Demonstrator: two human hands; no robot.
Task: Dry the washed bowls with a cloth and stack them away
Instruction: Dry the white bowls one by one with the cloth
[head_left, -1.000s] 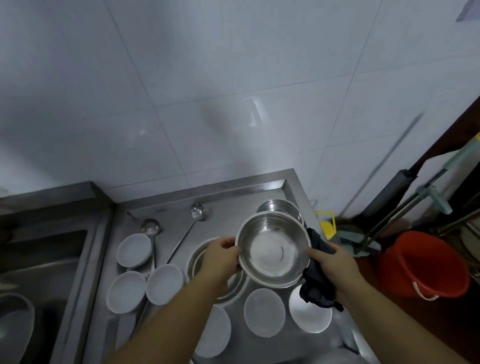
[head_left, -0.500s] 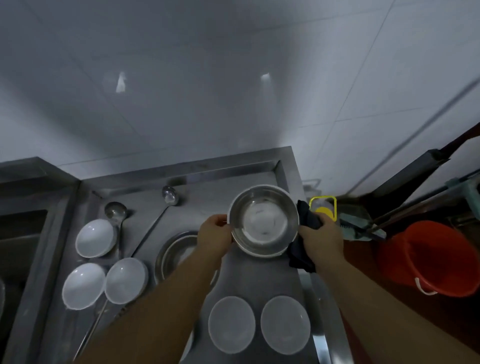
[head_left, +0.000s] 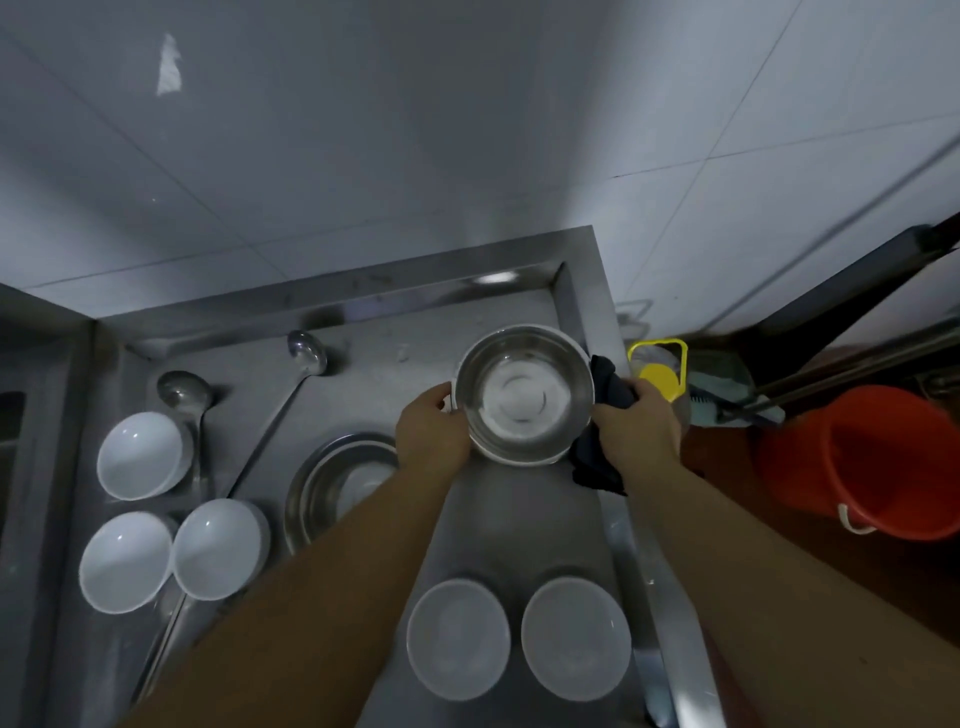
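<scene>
A steel bowl (head_left: 524, 395) sits upright at the far right corner of the steel counter (head_left: 395, 338). My left hand (head_left: 431, 431) grips its left rim. My right hand (head_left: 636, 431) is at its right side and clutches a dark cloth (head_left: 602, 384) against the bowl. Whether the bowl rests on the counter or hovers just above it, I cannot tell. A second steel bowl (head_left: 337, 483) lies to the left, partly hidden by my left forearm. Three white bowls (head_left: 140, 454) stand open side up at the left, and two more white bowls (head_left: 457, 639) stand near the front.
Two steel ladles (head_left: 306, 351) lie on the counter behind the white bowls. A raised rim bounds the counter at the back and right. On the floor to the right stand a red bucket (head_left: 883, 462), a yellow-handled container (head_left: 660, 374) and mop handles.
The steel bowl has gone from held up in front of me to the far right corner of the counter, with both hands still on it. The view has shifted downward.
</scene>
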